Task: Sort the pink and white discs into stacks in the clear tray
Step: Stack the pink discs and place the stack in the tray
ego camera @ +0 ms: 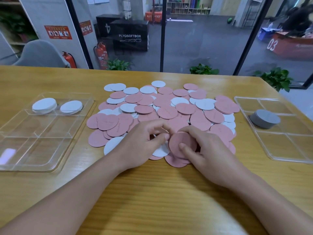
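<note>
Discs (162,109) heaped mid-table, right hand (208,150) pinching small pink stack (182,144), left hand (144,143) fingers curled at its edge, grip unclear, two white stacks (44,105) in left tray (50,158)

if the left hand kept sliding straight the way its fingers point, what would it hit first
The left hand points rightward, toward the right hand. First in line is most likely the small stack of pink discs that the right hand holds; its fingertips look almost against the stack's edge, though depth is hard to judge here.
</note>
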{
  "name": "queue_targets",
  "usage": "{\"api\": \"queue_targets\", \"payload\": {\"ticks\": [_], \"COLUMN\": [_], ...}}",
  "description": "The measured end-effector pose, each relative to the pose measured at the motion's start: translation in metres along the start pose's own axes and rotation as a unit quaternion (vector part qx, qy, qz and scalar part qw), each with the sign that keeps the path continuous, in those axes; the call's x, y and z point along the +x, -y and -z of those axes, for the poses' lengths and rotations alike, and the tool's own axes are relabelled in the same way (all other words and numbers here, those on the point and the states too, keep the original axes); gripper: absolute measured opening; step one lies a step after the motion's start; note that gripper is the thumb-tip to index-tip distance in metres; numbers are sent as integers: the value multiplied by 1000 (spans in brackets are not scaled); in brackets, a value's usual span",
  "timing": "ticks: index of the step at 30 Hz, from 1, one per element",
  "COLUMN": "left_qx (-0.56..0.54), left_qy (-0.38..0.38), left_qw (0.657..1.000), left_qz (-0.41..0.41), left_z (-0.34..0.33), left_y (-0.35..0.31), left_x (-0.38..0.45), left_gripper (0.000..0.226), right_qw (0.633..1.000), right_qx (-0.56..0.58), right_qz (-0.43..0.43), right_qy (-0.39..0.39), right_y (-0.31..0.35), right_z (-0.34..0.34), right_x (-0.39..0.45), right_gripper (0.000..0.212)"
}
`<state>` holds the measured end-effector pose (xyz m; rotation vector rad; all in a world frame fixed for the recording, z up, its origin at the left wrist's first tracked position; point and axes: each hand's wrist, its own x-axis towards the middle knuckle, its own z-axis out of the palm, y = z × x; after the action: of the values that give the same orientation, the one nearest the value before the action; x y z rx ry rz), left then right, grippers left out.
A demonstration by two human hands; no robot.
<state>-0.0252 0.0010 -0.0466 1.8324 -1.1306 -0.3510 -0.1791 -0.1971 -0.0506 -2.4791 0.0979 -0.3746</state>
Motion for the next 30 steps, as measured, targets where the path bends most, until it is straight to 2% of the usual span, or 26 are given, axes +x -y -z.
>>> {"api": "queue_targets", "payload": {"ticks": [2,5,8,10,12,17,21,24,26,30], "left_qx": [19,151,264,305,295,156,181,251,266,173], "left_qy": [-21,-57,-31,-11,-27,-94,-101,-105,-99,-104], "left_qw": [1000,986,961,950,954,983,978,962,958,978], "left_qz": [-12,-40,-75,-63,-48,0,16,29,32,52], "left_z": [-3,-7,-12,-12,-9,-1,-3,-2,-2,-2], "left_y": [5,14,15,15,16,15,17,20,18,10], "left_x": [1,9,14,14,11,6,8,10,8,5], "left_gripper": [30,29,27,24,22,13,16,33,33,22], "right_qw": [1000,1000,1000,1000,1000,1000,999,999,999,999], "right_qx": [1,8,7,3,-1,-5,3,5,6,13], "right_qz": [-3,-3,-6,-4,-3,-19,-31,-36,-37,-39], "right_qy": [6,7,11,11,8,-3,-9,-7,-6,-7], "right_y": [-3,-6,-7,-7,-6,-7,-7,-6,-5,-5], "right_z": [2,7,10,10,10,10,11,11,11,10], "right_x": [-4,-8,-8,-8,-9,-8,-7,-8,-8,-8], "right_gripper": [11,8,7,6,7,8,8,8,8,8]}}
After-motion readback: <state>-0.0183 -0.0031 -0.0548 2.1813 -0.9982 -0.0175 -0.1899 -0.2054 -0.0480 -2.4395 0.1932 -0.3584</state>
